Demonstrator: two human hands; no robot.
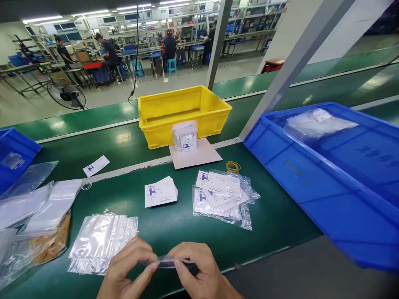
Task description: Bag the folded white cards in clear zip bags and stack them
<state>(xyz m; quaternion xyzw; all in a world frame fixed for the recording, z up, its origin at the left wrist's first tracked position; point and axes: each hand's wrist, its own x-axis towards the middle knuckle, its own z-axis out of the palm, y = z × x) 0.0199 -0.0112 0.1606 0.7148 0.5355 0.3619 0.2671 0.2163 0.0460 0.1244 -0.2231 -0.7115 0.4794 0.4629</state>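
Between my two hands a small clear plastic bag [166,261] is pinched along its edge, seen nearly edge-on. My left hand [129,265] grips one end with thumb and forefinger; my right hand [198,265] grips the other end. Whether anything lies inside the bag I cannot tell. Left of my hands lies a stack of clear bags [99,243]. A small pile of white printed cards [160,192] sits ahead on the green bench. To its right, several clear bags with cards [222,195] in them lie heaped.
A yellow crate [183,128] stands at the back, with bagged cards [185,137] upright on cardboard [195,155]. A large blue crate [311,178] fills the right. Rubber bands [233,167] lie near it. More bags [52,207] and a blue bin [17,155] are left; a metal post [280,77] rises behind.
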